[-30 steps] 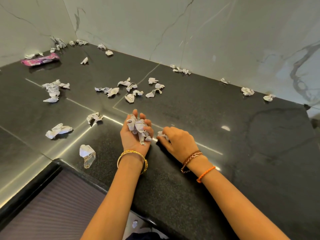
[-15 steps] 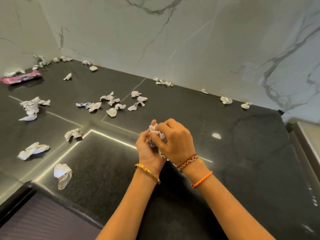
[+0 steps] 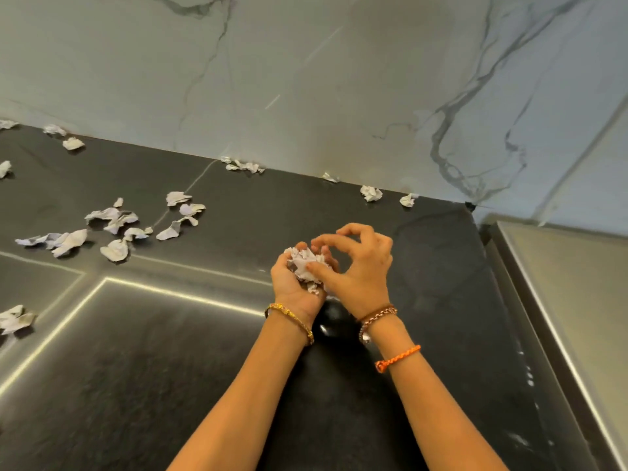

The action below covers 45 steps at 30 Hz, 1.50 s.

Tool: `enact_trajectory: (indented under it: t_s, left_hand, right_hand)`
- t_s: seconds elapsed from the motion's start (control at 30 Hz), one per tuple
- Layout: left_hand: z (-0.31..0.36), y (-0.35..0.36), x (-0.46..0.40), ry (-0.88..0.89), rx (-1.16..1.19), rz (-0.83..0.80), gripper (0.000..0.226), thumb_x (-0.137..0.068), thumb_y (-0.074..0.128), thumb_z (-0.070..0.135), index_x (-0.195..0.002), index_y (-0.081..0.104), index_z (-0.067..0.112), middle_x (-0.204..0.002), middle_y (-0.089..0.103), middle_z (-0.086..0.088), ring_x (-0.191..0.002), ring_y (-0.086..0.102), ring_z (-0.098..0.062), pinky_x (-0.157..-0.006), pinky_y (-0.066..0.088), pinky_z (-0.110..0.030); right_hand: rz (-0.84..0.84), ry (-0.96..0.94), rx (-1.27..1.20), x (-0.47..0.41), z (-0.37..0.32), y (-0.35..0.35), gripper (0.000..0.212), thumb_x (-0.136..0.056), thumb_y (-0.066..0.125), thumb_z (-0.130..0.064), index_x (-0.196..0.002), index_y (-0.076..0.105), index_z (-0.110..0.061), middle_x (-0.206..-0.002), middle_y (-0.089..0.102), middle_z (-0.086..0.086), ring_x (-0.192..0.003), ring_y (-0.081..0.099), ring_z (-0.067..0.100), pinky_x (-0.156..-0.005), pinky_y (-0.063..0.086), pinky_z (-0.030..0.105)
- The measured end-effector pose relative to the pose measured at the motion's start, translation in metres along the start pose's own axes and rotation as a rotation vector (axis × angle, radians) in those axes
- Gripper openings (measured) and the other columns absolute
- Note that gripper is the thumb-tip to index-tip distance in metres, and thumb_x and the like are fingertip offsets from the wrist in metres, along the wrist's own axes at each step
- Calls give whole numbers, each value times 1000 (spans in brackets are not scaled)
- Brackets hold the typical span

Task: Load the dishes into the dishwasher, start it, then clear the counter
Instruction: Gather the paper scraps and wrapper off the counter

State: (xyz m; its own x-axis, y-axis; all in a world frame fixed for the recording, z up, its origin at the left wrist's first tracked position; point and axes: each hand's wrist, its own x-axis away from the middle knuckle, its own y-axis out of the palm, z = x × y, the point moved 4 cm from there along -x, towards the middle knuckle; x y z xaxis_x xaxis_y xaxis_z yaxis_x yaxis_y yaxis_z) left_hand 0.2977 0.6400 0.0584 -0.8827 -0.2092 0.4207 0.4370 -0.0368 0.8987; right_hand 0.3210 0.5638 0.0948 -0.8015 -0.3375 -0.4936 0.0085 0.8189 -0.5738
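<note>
Now that the right hand (image 3: 360, 270) has lifted off the wad of paper scraps (image 3: 307, 265), fingers loosely spread, only its thumb touches it; the left hand (image 3: 294, 283) cups it with curled fingers above the counter (image 3: 424, 260). Wad: crumpled, white, compact. Loose scraps (image 3: 115, 229) remain, so I'd say clearing isn't done.

No text, label or number is readable anywhere.

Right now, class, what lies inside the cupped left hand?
A wad of crumpled white paper scraps fills the left hand; the right hand's thumb touches it. The palm underneath is covered.
</note>
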Motion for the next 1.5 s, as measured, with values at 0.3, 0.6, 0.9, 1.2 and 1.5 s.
enact_trajectory:
  t_s: [0.3, 0.6, 0.9, 1.2, 1.5]
  left_hand:
    - [-4, 28, -69, -10, -22, -30, 36, -96, 32, 25, -67, 50, 12, -66, 52, -5, -62, 53, -20, -47, 52, -22]
    - [5, 24, -95, 133, -228, -58, 32, -95, 32, 21, -77, 59, 14, -65, 60, -2, -50, 60, -16, -49, 51, -20]
    - [16, 20, -102, 84, -140, -71, 48, -95, 36, 21, -64, 73, 15, -71, 64, -4, -54, 64, -20, -51, 55, -27]
    - [22, 22, -99, 102, -184, -118, 27, -92, 37, 23, -89, 62, 13, -72, 67, -4, -63, 67, -14, -63, 57, -25]
    - [35, 27, -91, 195, -269, -38, 32, -90, 45, 45, -84, 60, 18, -75, 64, -3, -63, 66, -16, -62, 57, -28]
  right_hand:
    - [90, 276, -33, -51, 110, -44, 29, -74, 73, -34, -101, 62, -32, -111, 58, 3, -103, 50, 12, -93, 38, 27]
    - [-1, 367, 225, -127, 166, -17, 57, -70, 73, -46, -122, 56, -30, -129, 47, 6, -121, 43, 29, -103, 36, 42]
    - [-103, 82, 306, -147, 150, 45, 19, -89, 55, -8, -99, 70, -10, -109, 64, 10, -103, 57, 26, -86, 42, 27]
    - [-4, -266, -295, -72, 39, 42, 26, -92, 48, -23, -107, 65, -11, -115, 61, 2, -119, 48, 3, -101, 39, 25]
    - [-216, -396, 251, -57, 45, 73, 68, -94, -1, -56, -137, 40, -22, -150, 27, 3, -143, -5, 16, -112, -13, 46]
